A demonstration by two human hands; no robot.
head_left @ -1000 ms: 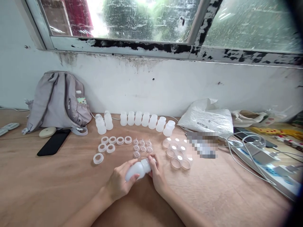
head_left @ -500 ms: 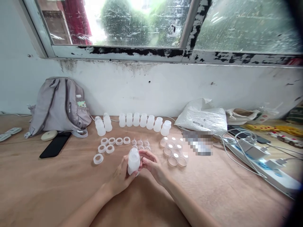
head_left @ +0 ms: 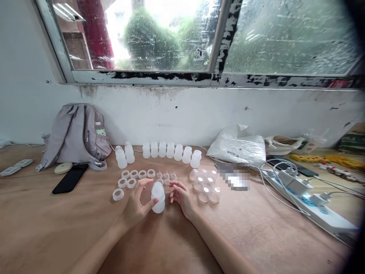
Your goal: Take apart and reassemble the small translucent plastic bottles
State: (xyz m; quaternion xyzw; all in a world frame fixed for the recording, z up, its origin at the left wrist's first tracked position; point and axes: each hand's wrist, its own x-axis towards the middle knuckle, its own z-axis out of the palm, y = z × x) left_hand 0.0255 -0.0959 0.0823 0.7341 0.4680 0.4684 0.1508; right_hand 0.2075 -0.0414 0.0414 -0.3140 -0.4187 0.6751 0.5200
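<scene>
A frosted white baby bottle (head_left: 158,203) with a clear domed cap stands upright on the table between my hands. My left hand (head_left: 136,203) is open around its left side, the thumb overlapping the bottle and the index finger raised away from it. To the right, my right hand (head_left: 184,199) is open with loosely bent fingers, apart from the bottle and holding nothing. Beyond my hands lie several white collar rings (head_left: 131,183), small clear nipples (head_left: 166,175) and clear domed caps (head_left: 203,196). My right fingers partly cover the nearest nipples.
Several uncapped bottles (head_left: 170,150) stand in a row near the wall, with two capped bottles (head_left: 121,158) to their left. A grey backpack (head_left: 74,133) and black phone (head_left: 70,179) lie left. A plastic bag (head_left: 239,148) and power strip (head_left: 327,213) with cables are right.
Both hands have loosened from the bottle, which now stands on the table. My right hand has moved off to the right, and my left fingers have spread. The camera view has tilted up slightly.
</scene>
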